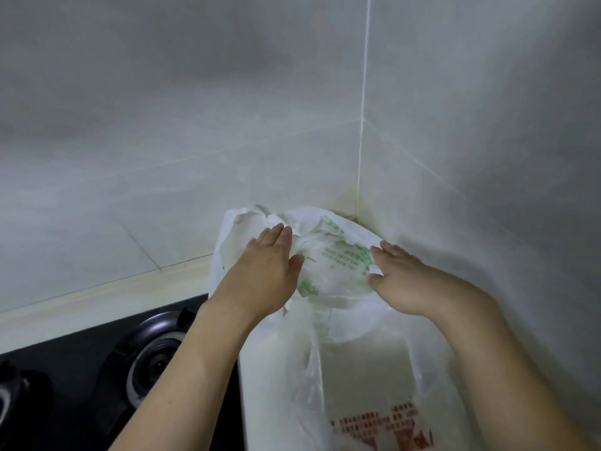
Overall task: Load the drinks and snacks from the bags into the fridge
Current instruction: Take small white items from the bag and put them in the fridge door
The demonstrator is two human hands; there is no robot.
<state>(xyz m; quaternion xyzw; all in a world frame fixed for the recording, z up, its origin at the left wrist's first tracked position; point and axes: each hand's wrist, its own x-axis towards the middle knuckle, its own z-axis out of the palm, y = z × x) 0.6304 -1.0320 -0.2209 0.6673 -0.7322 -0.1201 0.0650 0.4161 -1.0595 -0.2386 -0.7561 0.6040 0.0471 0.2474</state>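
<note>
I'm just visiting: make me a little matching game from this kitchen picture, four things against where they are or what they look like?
Things:
1. left hand
2. right hand
3. gas burner
4. red-printed bag

Descriptions:
A. black, lower left
B. flat on the green-printed bag, stove side
C. nearest the camera, on the counter
D. on the green-printed bag, wall side

Pairs: 1-B, 2-D, 3-A, 4-C

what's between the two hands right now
In the head view, the crumpled top of the white bag with green print fills the stretch between the left hand and the right hand; both rest on it.
</note>
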